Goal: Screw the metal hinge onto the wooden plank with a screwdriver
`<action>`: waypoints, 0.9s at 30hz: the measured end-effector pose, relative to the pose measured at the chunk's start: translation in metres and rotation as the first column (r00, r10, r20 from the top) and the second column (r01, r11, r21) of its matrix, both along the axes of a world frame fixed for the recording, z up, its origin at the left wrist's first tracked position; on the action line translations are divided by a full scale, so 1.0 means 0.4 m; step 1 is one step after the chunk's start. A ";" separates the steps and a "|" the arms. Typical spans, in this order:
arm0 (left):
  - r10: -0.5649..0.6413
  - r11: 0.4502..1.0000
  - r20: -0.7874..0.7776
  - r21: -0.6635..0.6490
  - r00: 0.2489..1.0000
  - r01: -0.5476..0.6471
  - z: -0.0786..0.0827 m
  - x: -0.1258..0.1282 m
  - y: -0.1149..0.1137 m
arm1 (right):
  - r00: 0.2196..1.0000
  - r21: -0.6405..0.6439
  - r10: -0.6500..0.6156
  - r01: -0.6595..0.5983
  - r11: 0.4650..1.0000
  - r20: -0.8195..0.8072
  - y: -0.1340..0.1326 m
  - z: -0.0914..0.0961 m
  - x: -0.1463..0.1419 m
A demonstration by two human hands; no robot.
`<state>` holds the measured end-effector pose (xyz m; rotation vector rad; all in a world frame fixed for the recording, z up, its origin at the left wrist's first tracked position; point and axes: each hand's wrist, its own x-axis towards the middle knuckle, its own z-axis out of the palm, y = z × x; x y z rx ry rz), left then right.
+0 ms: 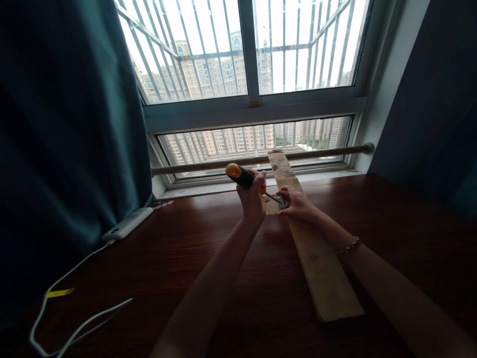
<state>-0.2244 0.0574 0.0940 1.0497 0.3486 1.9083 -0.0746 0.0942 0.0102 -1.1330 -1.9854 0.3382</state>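
My left hand [253,196] is wrapped round the black and orange handle of a screwdriver [241,176]. Its shaft slants down to the right, and the tip is at a small silvery metal fitting [282,201]. The thumb and fingers of my right hand [295,203] close round that fitting and partly cover it, so its exact kind is unclear. Under the fitting lies a short piece of wood [272,206], beside a long pale wooden board [324,268]. My right forearm passes over the long board.
The dark wooden table [179,263] reaches to the window. A metal rail [331,151] crosses behind the board's far end. At the left, a white power strip [128,224] with a white cable [76,268] and a yellow strip [60,293] lie near the curtain [74,124].
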 end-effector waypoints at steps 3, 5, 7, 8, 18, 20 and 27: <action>-0.027 0.999 0.029 0.031 0.999 0.026 -0.002 0.000 0.004 | 1.000 0.005 -0.002 0.002 1.000 0.007 0.001 -0.001 0.001; -0.037 0.999 0.047 0.040 0.998 0.035 -0.002 -0.001 0.005 | 1.000 0.001 -0.004 0.004 1.000 0.009 0.000 -0.001 0.001; -0.039 0.999 0.060 0.037 0.997 0.037 0.000 -0.002 0.005 | 1.000 -0.005 0.001 -0.001 1.000 0.005 -0.001 0.000 0.002; -0.041 0.999 0.062 0.035 0.997 0.038 0.001 -0.003 0.005 | 1.000 -0.009 0.004 -0.004 1.000 0.001 -0.001 0.000 0.002; -0.031 1.000 0.037 0.005 0.999 0.031 0.002 -0.003 0.003 | 1.000 -0.024 0.003 -0.004 1.000 -0.012 -0.004 0.003 0.001; -0.024 1.000 0.029 -0.009 0.999 0.024 0.001 -0.003 0.002 | 1.000 -0.020 0.005 -0.005 1.000 -0.013 -0.005 0.003 0.002; -0.018 1.000 -0.003 -0.012 1.000 0.018 -0.002 0.000 0.000 | 1.000 -0.018 0.024 -0.025 1.000 -0.010 -0.002 -0.002 0.005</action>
